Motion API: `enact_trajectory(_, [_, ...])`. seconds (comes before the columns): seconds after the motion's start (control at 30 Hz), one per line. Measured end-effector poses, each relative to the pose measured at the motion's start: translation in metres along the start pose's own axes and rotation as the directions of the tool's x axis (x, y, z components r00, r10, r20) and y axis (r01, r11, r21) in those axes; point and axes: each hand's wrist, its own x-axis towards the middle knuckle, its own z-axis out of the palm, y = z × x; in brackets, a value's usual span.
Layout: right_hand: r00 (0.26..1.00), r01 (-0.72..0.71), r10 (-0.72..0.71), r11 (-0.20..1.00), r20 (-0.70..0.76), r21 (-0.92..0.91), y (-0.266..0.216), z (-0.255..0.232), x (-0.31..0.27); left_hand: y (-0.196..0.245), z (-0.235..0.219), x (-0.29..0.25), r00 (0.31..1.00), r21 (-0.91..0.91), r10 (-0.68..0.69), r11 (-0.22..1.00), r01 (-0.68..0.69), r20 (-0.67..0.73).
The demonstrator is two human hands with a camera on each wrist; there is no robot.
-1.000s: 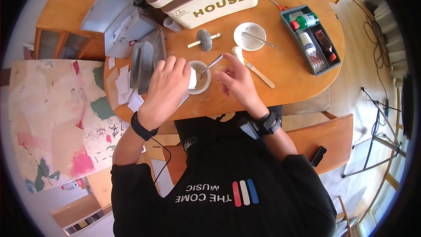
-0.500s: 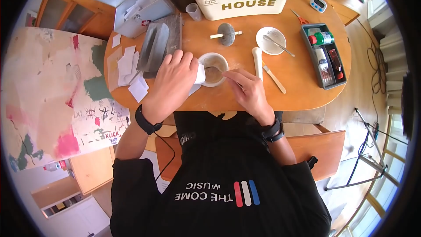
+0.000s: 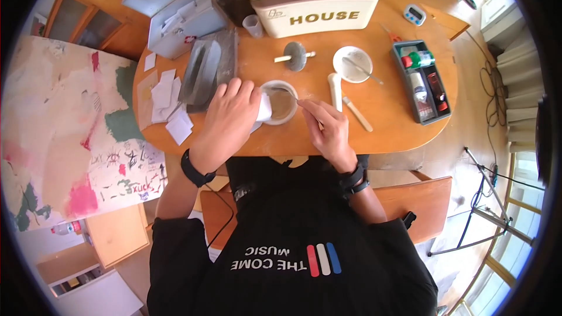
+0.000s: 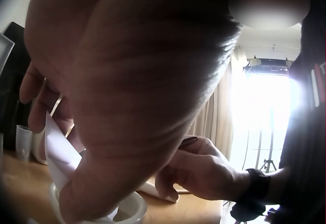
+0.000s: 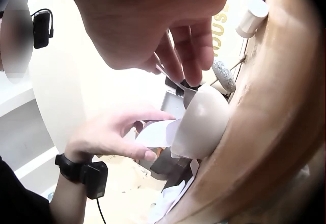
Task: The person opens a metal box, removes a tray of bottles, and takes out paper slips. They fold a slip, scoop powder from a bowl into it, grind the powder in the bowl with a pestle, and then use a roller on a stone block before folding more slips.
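Note:
My left hand [image 3: 230, 114] holds a bent piece of white paper [image 5: 155, 133] between thumb and fingers, its edge at the left rim of a white bowl [image 5: 204, 122]. Brownish material lies inside the bowl. From the other side, my right hand [image 3: 329, 129] pinches the handle of a metal spoon [image 5: 170, 76], whose head dips inside the rim. In the left wrist view, the paper [image 4: 61, 155] slopes down toward the bowl, while my palm covers much of it. Right of the bowl lies a white pestle [image 3: 335, 90].
Beyond the bowl sits a grey stone wheel [image 3: 294, 57] on a rod, beside a grey trough [image 3: 202, 73]. At right are a second bowl [image 3: 367, 58] with a spoon, a wooden-handled tool [image 3: 358, 115] and a bottle tray [image 3: 427, 118]. Paper slips [image 3: 178, 127] lie left; a HOUSE box [image 3: 322, 20] stands behind.
My right hand, loosely spread beside the bowl one second ago, has taken hold of the spoon and lowered its handle toward the right. My left hand keeps the paper at the rim.

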Motion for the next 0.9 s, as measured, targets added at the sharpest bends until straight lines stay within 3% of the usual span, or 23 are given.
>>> enact_trajectory(0.1, [0.976,-0.078,0.073,0.997,-0.207,-0.015,0.004,-0.024,0.006,0.000,0.001,0.003,0.999,-0.102,-0.042,0.994,0.038,-0.032])
enact_trajectory(0.17, [0.907,-0.168,0.170,0.985,-0.385,0.039,0.033,-0.046,0.013,0.001,-0.002,0.005,0.997,-0.150,-0.059,0.987,0.050,-0.052])
enact_trajectory(0.27, [0.796,-0.301,0.364,0.931,-0.484,0.204,0.055,-0.073,0.022,0.001,0.003,0.005,0.994,-0.183,-0.066,0.982,0.048,-0.091])
enact_trajectory(0.43, [0.783,-0.343,0.441,0.895,-0.439,0.286,0.068,-0.070,0.014,0.003,0.014,0.008,0.997,-0.173,-0.053,0.984,0.042,-0.060])
enact_trajectory(0.53, [0.765,-0.339,0.482,0.866,-0.428,0.368,0.075,-0.067,0.009,0.004,0.017,0.009,0.993,-0.154,-0.035,0.988,0.017,-0.113])
enact_trajectory(0.87, [0.742,-0.444,0.571,0.811,-0.351,0.382,0.062,-0.071,0.001,0.006,0.016,0.010,0.994,-0.261,-0.046,0.965,0.017,-0.104])
enact_trajectory(0.9, [0.739,-0.449,0.580,0.804,-0.343,0.391,0.060,-0.073,-0.002,0.006,0.017,0.009,0.986,-0.292,-0.062,0.956,0.015,-0.153])
